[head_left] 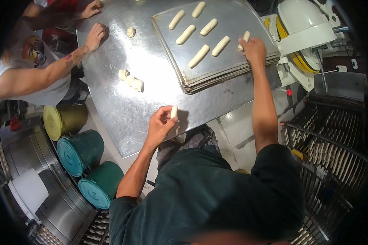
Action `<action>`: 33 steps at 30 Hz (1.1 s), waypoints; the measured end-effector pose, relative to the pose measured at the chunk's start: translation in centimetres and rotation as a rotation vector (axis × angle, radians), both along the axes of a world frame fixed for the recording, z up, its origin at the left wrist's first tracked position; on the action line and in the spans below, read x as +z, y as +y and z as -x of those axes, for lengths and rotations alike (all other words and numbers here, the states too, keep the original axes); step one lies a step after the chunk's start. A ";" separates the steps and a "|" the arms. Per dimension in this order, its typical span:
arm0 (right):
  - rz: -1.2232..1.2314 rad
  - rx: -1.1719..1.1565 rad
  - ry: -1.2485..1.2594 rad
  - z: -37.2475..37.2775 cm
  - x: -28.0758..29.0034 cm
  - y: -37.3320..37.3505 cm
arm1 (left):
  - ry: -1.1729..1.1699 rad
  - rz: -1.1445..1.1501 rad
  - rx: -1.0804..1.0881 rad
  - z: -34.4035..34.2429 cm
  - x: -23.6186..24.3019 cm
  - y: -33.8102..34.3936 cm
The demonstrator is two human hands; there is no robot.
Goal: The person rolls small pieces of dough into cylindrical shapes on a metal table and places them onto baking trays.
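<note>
My left hand (161, 123) is closed around a short dough roll (174, 112), held upright over the near edge of the metal table (122, 118). At the right end of the tray, my right hand (254, 50) grips another dough roll (244, 40), its fingers hiding part of it. Several pale dough rolls (199, 56) lie slanted in rough rows on the top baking tray (184, 69). This tray rests on a stack of others. Left of the stack, a cluster of dough lumps (131, 81) sits on the table, with a single dough lump (131, 32) farther back.
A co-worker's arm (65, 67) rests on the table's left side. A white and yellow machine (296, 36) stands right of the trays. Lidded bins, one yellow (65, 120) and two green (100, 185), line the lower left. Racks (335, 151) of dough pieces fill the right.
</note>
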State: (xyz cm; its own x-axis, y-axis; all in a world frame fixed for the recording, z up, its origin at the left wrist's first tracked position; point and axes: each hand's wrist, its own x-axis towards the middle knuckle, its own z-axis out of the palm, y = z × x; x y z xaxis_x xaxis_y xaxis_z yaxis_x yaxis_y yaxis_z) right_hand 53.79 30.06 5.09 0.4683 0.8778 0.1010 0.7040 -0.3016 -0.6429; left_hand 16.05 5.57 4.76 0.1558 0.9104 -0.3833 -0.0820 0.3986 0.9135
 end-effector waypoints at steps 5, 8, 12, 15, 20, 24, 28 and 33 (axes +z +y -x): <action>0.253 0.557 0.904 6.6 5.5 -12.4 | -0.173 -0.045 0.034 -8.2 2.8 7.8; 0.029 0.490 1.089 8.8 6.7 -15.1 | -0.345 -0.107 -0.015 -12.9 5.6 11.5; -0.184 0.216 0.614 2.0 6.5 -7.3 | -0.274 -0.333 -0.026 -14.7 7.2 13.0; -0.176 0.020 0.136 -2.7 5.1 1.9 | -0.108 -0.339 -0.121 -11.5 6.0 11.0; -0.016 0.005 -0.038 -21.0 -4.0 5.3 | 0.396 -0.594 -0.071 -6.2 3.1 6.6; -0.109 0.466 0.212 6.8 1.1 -3.0 | 0.935 -0.412 0.513 6.5 -1.4 1.7; 0.101 0.997 0.465 28.8 0.3 -12.5 | 0.810 -0.594 0.469 12.9 -3.4 7.8; -0.022 0.962 0.243 33.7 -4.0 -11.2 | 1.059 -0.756 -0.142 13.3 -3.8 12.8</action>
State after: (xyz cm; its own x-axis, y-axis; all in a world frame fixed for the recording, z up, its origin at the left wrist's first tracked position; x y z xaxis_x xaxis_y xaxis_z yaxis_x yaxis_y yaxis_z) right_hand 20.08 18.82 1.07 -0.4321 0.8941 0.1173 0.4911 0.3424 -0.8010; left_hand 2.71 18.35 1.00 0.2078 0.9537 0.2174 0.8098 -0.2924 0.5088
